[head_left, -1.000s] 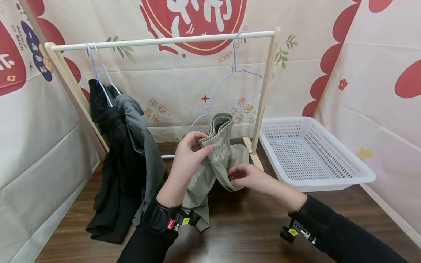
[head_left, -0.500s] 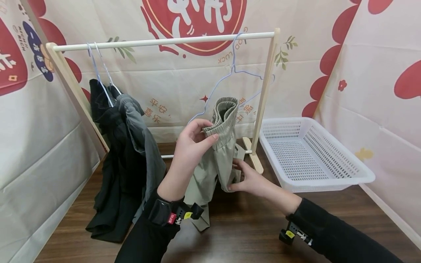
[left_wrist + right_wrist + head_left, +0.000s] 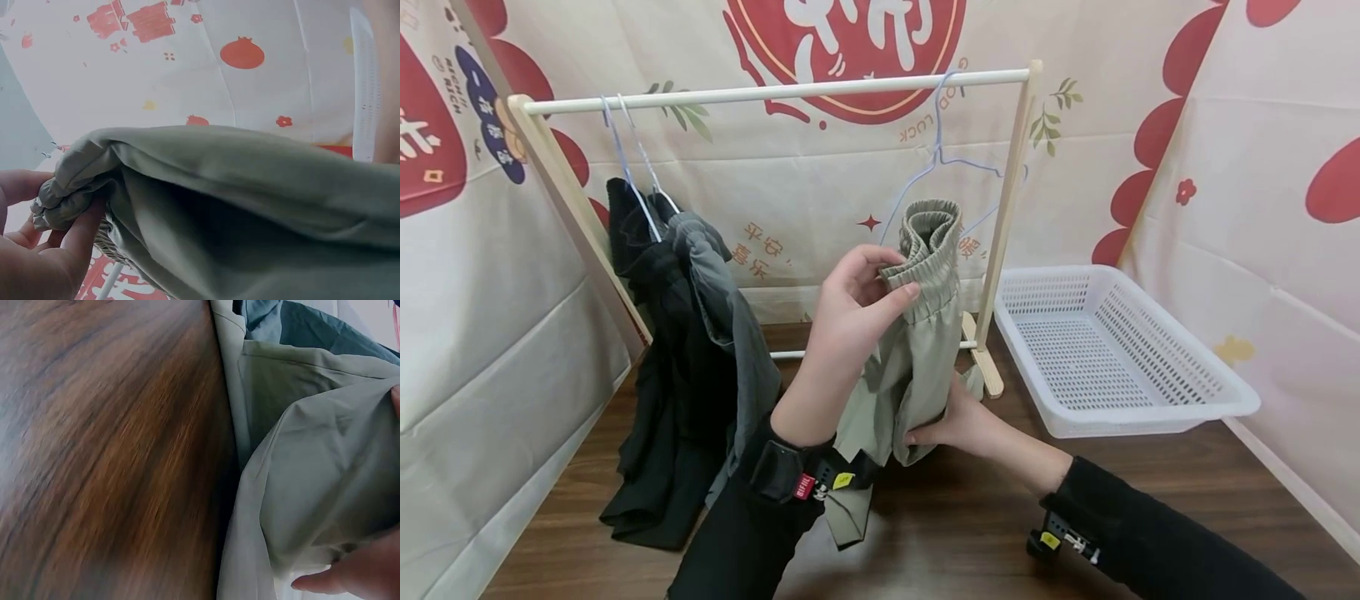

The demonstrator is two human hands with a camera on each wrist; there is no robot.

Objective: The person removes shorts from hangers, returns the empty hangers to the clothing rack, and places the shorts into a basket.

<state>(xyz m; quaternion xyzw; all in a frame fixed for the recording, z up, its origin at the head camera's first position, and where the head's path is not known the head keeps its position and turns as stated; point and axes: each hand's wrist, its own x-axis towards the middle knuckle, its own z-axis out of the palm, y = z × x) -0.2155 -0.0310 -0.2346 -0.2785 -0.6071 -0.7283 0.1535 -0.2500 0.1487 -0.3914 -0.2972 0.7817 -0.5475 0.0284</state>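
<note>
Trousers [image 3: 931, 354] (waistband [image 3: 937, 275] uppermost) in left hand [image 3: 850, 321] and right hand [image 3: 966, 427]

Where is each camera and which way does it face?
Head: worn on the head, facing forward and down at rack, basket and pants; left hand, right hand and sleeves show.
Left wrist: on that wrist, facing pants and backdrop; left hand shows, perhaps the right arm too.
Right wrist: on that wrist, facing pants and table; part of the right hand shows.
Head and left wrist share pants, left hand, backdrop.
</note>
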